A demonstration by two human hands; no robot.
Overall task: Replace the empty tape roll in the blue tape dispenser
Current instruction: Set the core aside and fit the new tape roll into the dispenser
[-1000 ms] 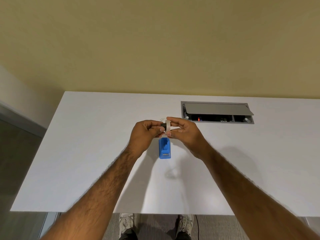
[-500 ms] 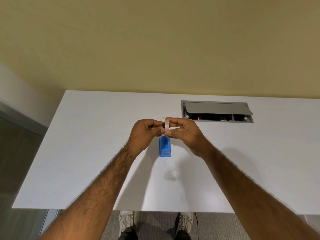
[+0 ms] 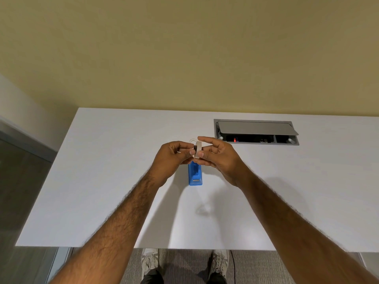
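1. We saw both hands raised together over the middle of the white bench (image 3: 98,181), meeting just above the far end of the blue tape dispenser (image 3: 194,176).
2. The left hand (image 3: 172,158) had its fingers curled. Its thumb and fingertips pinched a small dark piece (image 3: 195,148) that sat against the left face of the tape roll (image 3: 198,149).
3. The right hand (image 3: 218,158) gripped the tape roll from the other side, thumb and fingers closed on it, with the forefinger stretched over the top.
4. The tape roll was pale and turned edge-on to us, held in the air between the 2 hands. We could not tell whether it touched the dispenser below.
5. The dispenser lay on the bench with its long side pointing toward us. Its near end was in plain view and its far end was hidden behind the hands.
6. A faint pale ring (image 3: 192,140) lay on the bench just behind the fingers; we could not tell what it was.
7. To the right, well apart from the hands, a grey cable box (image 3: 256,128) was set into the bench with its lid tilted open and a small red light inside.
8. Below the near edge, 2 shoes (image 3: 150,261) stood on grey carpet.
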